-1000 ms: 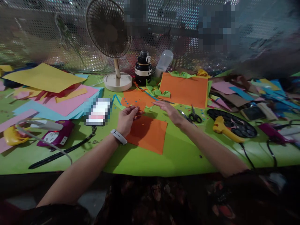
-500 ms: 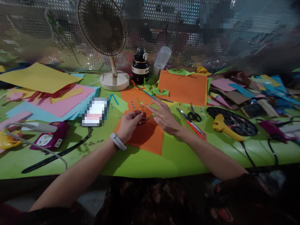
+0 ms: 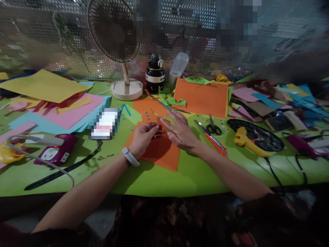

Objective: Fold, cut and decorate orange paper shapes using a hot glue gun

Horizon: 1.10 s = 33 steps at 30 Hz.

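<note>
My left hand [image 3: 144, 137], with a pale band at the wrist, is pinched closed above an orange paper sheet [image 3: 164, 156]. A small thin piece seems to stick out from its fingertips, too small to make out. Close on its right, my right hand [image 3: 181, 132] has its fingers spread, and its palm faces down over the sheet's right part. Whether its fingertips touch the small piece cannot be told. Small blue dots [image 3: 147, 116] lie on orange paper just beyond my hands.
Scissors [image 3: 214, 127], a cutter [image 3: 216, 142] and a yellow glue gun [image 3: 249, 144] lie to the right. A phone [image 3: 105, 123] and purple socket block [image 3: 55, 149] are on the left. Behind stand a fan [image 3: 126, 90] and black bottle [image 3: 155, 73].
The whole view has shifted slightly. My right hand's fingers have spread a little more, while my left hand keeps its pinch in nearly the same place.
</note>
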Available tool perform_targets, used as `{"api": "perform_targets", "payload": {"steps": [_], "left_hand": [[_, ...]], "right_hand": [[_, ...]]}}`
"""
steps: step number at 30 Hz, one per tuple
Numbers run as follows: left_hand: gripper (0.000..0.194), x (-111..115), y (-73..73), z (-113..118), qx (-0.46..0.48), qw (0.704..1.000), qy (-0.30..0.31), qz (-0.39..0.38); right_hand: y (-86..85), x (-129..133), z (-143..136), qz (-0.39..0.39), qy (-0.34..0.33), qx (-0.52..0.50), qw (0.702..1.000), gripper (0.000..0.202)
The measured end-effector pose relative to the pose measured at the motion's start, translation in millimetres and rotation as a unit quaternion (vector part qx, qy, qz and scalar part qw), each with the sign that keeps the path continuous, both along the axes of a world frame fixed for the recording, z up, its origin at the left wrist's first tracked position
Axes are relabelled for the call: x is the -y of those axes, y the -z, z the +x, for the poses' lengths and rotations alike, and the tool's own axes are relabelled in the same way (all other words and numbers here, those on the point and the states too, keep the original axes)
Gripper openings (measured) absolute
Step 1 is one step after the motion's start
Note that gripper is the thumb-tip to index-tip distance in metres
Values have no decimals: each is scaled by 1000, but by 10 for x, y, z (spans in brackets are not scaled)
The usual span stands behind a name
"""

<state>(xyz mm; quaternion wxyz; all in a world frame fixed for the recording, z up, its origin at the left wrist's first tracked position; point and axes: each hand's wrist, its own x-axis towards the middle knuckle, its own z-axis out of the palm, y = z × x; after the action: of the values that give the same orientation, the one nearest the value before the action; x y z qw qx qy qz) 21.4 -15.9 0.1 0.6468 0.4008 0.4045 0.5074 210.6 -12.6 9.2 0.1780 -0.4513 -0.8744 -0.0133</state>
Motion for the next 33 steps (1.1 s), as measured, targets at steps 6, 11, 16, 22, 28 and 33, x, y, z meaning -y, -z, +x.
{"api": "perform_targets", "payload": {"steps": [6,11,16,22,28,33], "left_hand": [[27,-10,31,9,-1,1000,-2,7],[28,-10,38,21,2,1000,-6,11],[29,-19,34,11,3,1000,-3,4],[33,0,-5,10,-15,1000,25,8],[37,54,-83,40,-31,998,49,1],[37,58,-100,25,-52,998,40,10]], "right_hand": [[1,3,-18,12,-4,8,1000,59],[1,14,-29,6,-3,11,1000,59],[-39,31,-19,10,-4,-49,999,58],[-42,-35,-8,-171,18,-345,923,56],[18,-97,-3,-270,19,-502,821,52],[40,-76,7,-267,20,-529,805,51]]}}
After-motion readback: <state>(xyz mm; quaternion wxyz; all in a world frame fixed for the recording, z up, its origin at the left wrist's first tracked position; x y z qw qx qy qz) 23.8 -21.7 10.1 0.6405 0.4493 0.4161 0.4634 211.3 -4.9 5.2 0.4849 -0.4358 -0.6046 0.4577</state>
